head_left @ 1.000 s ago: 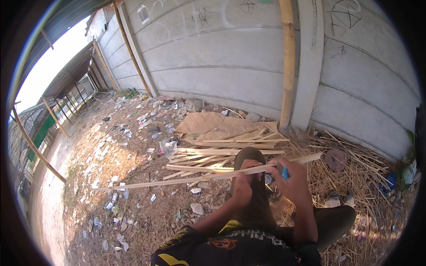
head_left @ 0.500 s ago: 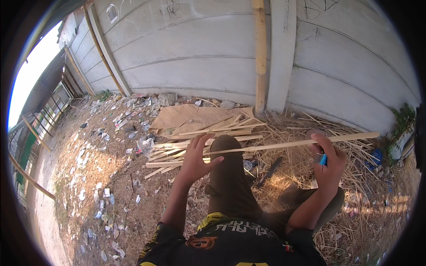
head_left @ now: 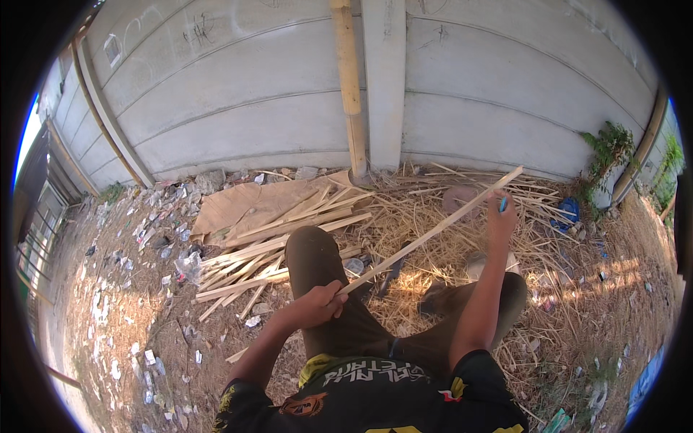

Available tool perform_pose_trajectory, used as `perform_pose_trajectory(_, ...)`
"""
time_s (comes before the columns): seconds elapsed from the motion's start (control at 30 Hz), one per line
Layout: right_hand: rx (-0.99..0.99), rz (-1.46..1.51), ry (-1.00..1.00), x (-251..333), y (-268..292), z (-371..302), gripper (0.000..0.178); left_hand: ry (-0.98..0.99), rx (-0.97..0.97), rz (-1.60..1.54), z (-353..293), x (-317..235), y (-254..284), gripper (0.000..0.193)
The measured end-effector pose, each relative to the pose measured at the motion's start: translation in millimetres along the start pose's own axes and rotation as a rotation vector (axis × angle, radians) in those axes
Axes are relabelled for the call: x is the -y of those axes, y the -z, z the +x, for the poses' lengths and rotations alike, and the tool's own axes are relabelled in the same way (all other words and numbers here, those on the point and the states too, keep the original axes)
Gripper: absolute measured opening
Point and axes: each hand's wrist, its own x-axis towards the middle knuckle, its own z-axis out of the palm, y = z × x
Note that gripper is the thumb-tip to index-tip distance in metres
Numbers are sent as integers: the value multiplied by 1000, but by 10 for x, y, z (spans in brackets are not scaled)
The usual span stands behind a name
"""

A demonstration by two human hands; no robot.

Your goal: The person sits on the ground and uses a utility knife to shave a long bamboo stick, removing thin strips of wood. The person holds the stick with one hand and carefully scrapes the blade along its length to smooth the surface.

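Observation:
A long pale bamboo strip [head_left: 426, 242] slants from my lap up to the far right. My left hand [head_left: 320, 304] is closed round its near end, above my raised left knee. Close to its far end is my right hand [head_left: 503, 219], fingers bent against the strip. A small blue object [head_left: 503, 205] is tucked in those right fingers; its kind is hard to make out. Between my legs a dark, long-bladed tool [head_left: 393, 270] lies on the straw. Left of the knee rests a pile of similar bamboo strips [head_left: 249, 263].
Brown sheeting [head_left: 238, 206] lies under part of the pile. A grey panel wall [head_left: 238, 94] stands behind, with an upright bamboo pole [head_left: 349, 94]. Loose straw and shavings [head_left: 433, 216] cover the ground. Litter [head_left: 148, 357] is scattered left; a blue plastic bag [head_left: 565, 213] lies right.
My left hand has come down towards my lap and closed on the strip's near end. The strip has gone from nearly level to a steep slant. The view has swung right.

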Motion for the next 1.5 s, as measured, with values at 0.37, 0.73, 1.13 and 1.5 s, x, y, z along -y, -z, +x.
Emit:
perform_pose_trajectory(0.37,693,-18,-118,233,-817,-1385,54,76,-79,-618,103,417,-634,28)
perform_pose_trajectory(0.73,702,-139,471,307,-894,-1926,25,98,-274,-855,147,179,-787,30)
perform_pose_trajectory(1.13,863,-401,357,399,-973,-2099,18,77,-218,-968,161,216,-791,30)
perform_pose_trajectory(1.5,795,-536,302,330,-1322,-1940,14,94,-228,-944,272,233,-755,31)
